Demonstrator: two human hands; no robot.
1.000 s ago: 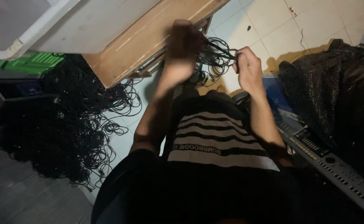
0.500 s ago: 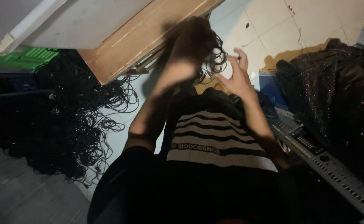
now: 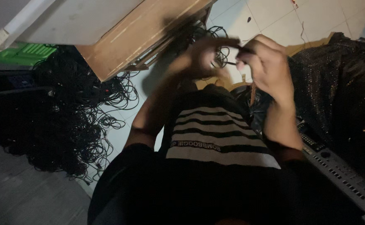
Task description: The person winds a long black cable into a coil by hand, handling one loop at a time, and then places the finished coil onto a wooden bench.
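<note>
Now | left hand [image 3: 201, 58] blurred, grip unclear; right hand [image 3: 265, 66] pinches black cord [image 3: 232, 63]; wooden table edge [image 3: 149, 39] near

Single head-worn view, looking steeply down the person's own chest and arms, close on the left hand [image 3: 203, 58] and right hand [image 3: 265, 66], floor [image 3: 274, 16] beyond at top, board [image 3: 145, 33] upper left, cable pile [image 3: 61, 121] left, keyboard [image 3: 340, 175] lower right.

Dim room with pale tiled floor [image 3: 274, 16], a wooden tabletop [image 3: 145, 33] overhead and a green crate [image 3: 24, 53] at left
</note>
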